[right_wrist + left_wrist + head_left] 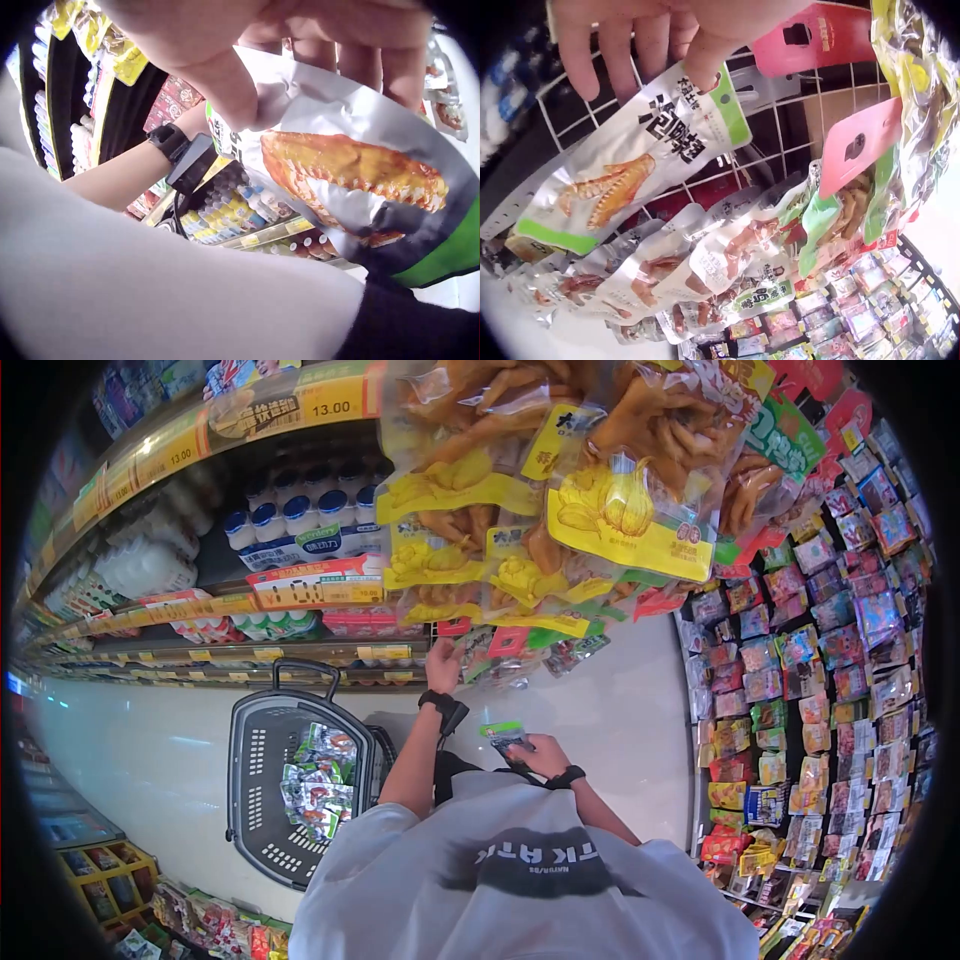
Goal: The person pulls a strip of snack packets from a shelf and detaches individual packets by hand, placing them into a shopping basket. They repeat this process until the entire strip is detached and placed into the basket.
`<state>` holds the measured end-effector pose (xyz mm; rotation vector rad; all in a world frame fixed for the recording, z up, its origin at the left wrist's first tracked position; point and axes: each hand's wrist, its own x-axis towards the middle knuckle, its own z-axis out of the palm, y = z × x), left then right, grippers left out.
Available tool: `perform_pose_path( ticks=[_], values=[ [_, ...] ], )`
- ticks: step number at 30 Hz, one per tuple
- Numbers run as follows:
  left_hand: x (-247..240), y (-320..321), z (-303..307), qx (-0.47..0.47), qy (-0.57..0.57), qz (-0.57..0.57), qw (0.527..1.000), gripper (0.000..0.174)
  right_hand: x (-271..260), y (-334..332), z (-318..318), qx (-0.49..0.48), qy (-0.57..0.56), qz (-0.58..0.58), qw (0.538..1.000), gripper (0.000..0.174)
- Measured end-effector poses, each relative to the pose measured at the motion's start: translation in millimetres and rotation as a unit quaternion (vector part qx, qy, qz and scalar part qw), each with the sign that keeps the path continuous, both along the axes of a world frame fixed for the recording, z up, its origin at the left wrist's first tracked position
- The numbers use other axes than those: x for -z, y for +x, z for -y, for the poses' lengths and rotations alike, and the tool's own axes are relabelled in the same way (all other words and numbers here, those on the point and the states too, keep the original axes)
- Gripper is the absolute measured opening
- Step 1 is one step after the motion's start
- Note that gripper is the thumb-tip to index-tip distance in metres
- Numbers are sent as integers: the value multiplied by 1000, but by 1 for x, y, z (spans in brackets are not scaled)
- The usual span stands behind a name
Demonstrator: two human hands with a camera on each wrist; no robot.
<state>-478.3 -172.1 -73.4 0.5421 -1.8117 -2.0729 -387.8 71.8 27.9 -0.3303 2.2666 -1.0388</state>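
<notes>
Green-edged white pouch [626,165], silver pouch [330,157]

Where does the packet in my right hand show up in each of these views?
Head: packet below centre, slightly right, in your right hand.
Left wrist: not in it; the packet there is at your left hand.
Right wrist: large, from centre to the right edge.
Shared landmark: yellow hanging bags, top right of centre, upper right and top left respectively.

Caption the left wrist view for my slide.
Left hand pinching a white packet in front of a wire rack.
</notes>
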Motion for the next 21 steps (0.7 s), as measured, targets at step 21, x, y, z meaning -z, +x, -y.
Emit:
perform_pose_path(
  ticks=[21],
  values=[
    [-52,41,28,235,207,168,935,34,59,16,-53,119,-103,43,987,25]
  ],
)
